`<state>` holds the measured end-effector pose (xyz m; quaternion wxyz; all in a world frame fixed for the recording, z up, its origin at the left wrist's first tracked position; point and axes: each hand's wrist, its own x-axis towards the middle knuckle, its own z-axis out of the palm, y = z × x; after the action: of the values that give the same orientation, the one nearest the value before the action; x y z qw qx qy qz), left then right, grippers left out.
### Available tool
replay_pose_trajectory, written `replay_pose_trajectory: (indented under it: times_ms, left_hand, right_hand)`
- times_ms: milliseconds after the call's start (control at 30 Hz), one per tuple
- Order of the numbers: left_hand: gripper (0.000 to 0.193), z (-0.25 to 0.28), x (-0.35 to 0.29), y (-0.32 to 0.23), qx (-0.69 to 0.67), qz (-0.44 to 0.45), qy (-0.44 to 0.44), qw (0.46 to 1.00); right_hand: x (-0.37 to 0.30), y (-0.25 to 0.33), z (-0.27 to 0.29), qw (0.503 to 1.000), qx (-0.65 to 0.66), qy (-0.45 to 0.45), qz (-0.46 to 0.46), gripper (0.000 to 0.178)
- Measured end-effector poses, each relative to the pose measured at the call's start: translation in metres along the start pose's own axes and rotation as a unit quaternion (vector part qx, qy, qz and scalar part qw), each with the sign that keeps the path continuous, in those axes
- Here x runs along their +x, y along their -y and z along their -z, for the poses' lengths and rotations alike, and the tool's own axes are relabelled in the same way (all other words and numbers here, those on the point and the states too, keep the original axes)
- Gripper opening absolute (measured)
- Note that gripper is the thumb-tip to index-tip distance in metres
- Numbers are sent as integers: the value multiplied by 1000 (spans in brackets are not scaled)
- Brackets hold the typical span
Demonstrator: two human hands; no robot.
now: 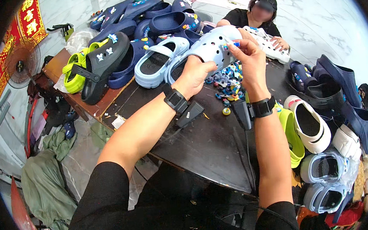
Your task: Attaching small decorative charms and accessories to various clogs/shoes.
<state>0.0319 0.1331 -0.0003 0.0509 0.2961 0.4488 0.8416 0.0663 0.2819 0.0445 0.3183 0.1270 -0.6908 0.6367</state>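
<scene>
A light blue clog point(218, 42) with holes across its upper is in my left hand point(193, 77). Its fingers reach inside the opening, with the thumb along the upper. My right hand point(252, 64) pinches a small blue and multicoloured shoe charm point(236, 44) against the holes near the toe. How far the charm sits in a hole cannot be made out. A heap of small colourful charms point(229, 80) lies on the dark table below the clog. Another light blue clog point(158, 61) stands just left of the held one.
Navy clogs point(172, 23) are piled at the back left, beside a black clog point(104, 63) and a lime green clog point(74, 69). Across the table, a person point(262, 16) handles a white clog point(267, 43). More clogs, including a cream one point(308, 124), line the right edge.
</scene>
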Motion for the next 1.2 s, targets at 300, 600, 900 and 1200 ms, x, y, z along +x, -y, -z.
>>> replay_pose_trajectory:
  times_ms: [300,600,900,1200]
  left_hand:
    - [56,-2,-13,-7,-7,-17,9,1000]
    - [54,3,-11,1,-6,-15,34,999]
    - [66,3,-14,7,52,-1,77,996]
    - [63,-5,-21,-3,13,13,70,997]
  right_hand:
    - [-6,5,-1,995,-100,16,15,17]
    - [-7,8,-5,948,-283,-93,112,65]
    - [-2,14,13,995,-90,32,11,82]
    - [0,11,17,993,-90,80,2,71]
